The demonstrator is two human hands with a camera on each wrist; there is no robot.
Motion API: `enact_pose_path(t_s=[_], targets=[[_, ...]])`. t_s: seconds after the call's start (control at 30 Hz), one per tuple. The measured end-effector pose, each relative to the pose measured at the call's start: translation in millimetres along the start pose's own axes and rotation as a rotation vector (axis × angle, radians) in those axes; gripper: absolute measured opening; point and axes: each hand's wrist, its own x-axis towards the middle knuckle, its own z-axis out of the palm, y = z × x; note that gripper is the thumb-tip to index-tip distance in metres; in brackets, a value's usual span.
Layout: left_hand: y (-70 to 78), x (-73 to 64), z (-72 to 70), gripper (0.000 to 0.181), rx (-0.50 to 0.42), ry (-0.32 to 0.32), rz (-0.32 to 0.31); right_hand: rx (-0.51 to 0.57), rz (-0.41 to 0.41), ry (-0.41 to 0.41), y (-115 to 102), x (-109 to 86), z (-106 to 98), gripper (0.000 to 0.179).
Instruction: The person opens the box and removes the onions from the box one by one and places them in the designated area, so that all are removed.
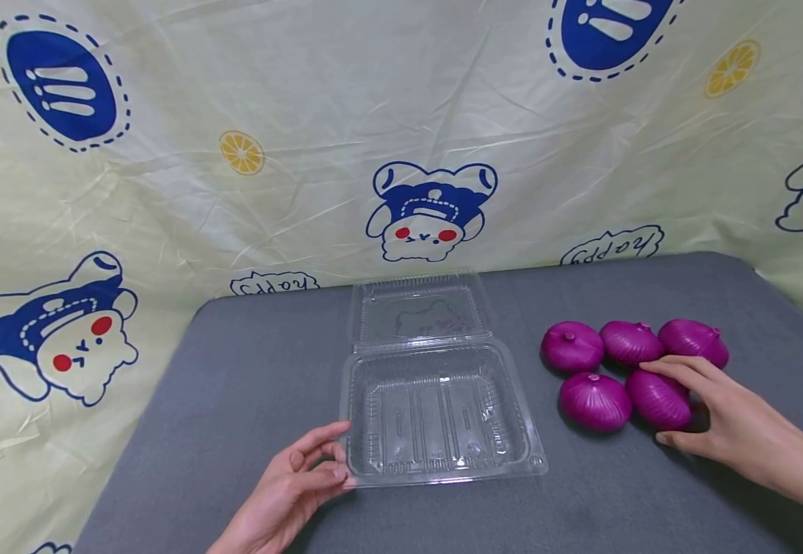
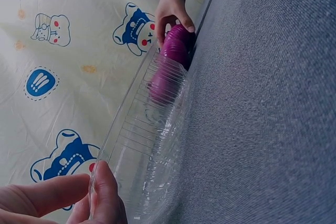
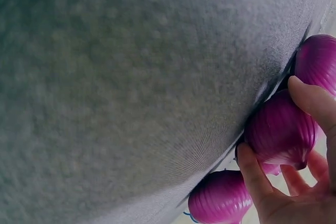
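Note:
A clear plastic clamshell box (image 1: 436,415) lies on the grey table with its lid (image 1: 418,312) folded back, away from me. My left hand (image 1: 297,485) pinches the box's near left rim between thumb and fingers; the left wrist view shows this hand (image 2: 105,192) close up on the rim. To the right of the box sit several purple-red onions (image 1: 595,402). My right hand (image 1: 727,415) curls thumb and fingers around the near right onion (image 1: 659,400). In the right wrist view that onion (image 3: 281,129) is between thumb and fingers, down at the table surface.
The other onions (image 1: 572,347) are grouped closely behind and to the left of the gripped one. A pale patterned cloth (image 1: 304,92) hangs behind the table (image 1: 249,369) and along its sides.

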Motion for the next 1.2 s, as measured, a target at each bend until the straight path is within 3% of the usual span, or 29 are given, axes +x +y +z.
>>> enact_pose_path(t_s=[0.43,0.83,1.03,1.13,1.2], targets=[[-0.5,0.2,-0.5,0.053,-0.003,0.002,0.009,0.048,0.057,-0.031,-1,-1.8,3,0.093],[-0.2,1.3,3.3,0.052,-0.006,0.016,0.004,0.074,0.023,0.078,-6,-4.0,-2,0.085],[2.0,-2.7,3.9,0.048,0.144,0.037,0.062,0.092,0.015,0.102,-16,-4.4,-6,0.082],[6.3,-4.6,5.6,0.045,0.253,0.122,0.091,0.093,0.025,0.108,-29,-1.0,-12,0.078],[9.6,-5.4,7.0,0.044,0.390,0.199,0.139,0.089,0.013,0.135,-40,1.7,-16,0.075]])
